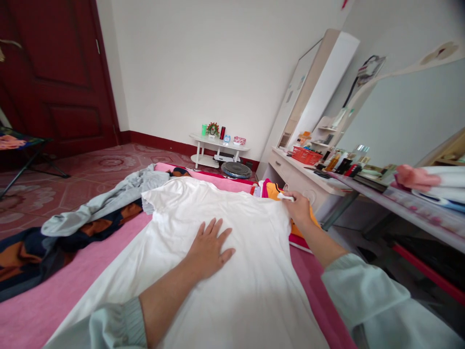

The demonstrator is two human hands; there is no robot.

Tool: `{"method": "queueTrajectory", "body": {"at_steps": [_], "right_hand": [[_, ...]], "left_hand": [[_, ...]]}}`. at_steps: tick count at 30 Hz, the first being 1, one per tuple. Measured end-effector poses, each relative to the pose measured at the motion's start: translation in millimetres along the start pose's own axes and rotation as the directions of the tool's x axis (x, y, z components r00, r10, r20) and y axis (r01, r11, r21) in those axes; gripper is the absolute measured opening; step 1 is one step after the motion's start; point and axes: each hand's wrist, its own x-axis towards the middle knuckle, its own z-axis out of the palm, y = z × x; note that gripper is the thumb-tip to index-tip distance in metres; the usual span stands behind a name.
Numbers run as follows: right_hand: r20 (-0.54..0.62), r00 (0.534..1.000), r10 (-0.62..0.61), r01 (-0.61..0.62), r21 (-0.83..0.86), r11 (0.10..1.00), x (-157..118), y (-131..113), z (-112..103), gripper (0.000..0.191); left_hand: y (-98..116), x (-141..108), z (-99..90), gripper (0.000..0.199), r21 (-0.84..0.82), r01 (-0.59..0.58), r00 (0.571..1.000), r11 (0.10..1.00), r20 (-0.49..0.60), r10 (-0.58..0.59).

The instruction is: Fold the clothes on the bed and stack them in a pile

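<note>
A white short-sleeved shirt (247, 252) lies spread out over a pink bed cover (105, 257). My left hand (209, 249) rests flat on the middle of the shirt, its fingers spread. At the right shoulder of the shirt, my right hand (298, 208) is closed on the sleeve, and a bit of white cloth sticks out past the fingers. The opposite sleeve (160, 198) lies loosely spread on the left. Yellow and magenta folded clothes (272, 190) lie behind and under my right hand.
Grey clothing (105, 196) and a navy and brown patterned garment (32, 252) lie along the left bed edge. A dressing table (301, 172) with bottles and a red basket (307, 155) stands right, beside a metal-edged shelf (399, 213). A low white stand (218, 142) is by the far wall.
</note>
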Motion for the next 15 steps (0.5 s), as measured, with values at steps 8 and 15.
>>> {"method": "queueTrajectory", "body": {"at_steps": [8, 15], "right_hand": [[0.747, 0.278, -0.604, 0.835, 0.123, 0.537, -96, -52, -26, 0.027], [0.787, 0.440, -0.432, 0.777, -0.093, 0.623, -96, -64, -14, 0.054]], "left_hand": [[2, 1, -1.4, 0.060, -0.015, 0.006, 1.000, 1.000, -0.017, -0.006], [2, 0, -2.1, 0.060, -0.014, 0.003, 1.000, 1.000, -0.021, -0.003]]}}
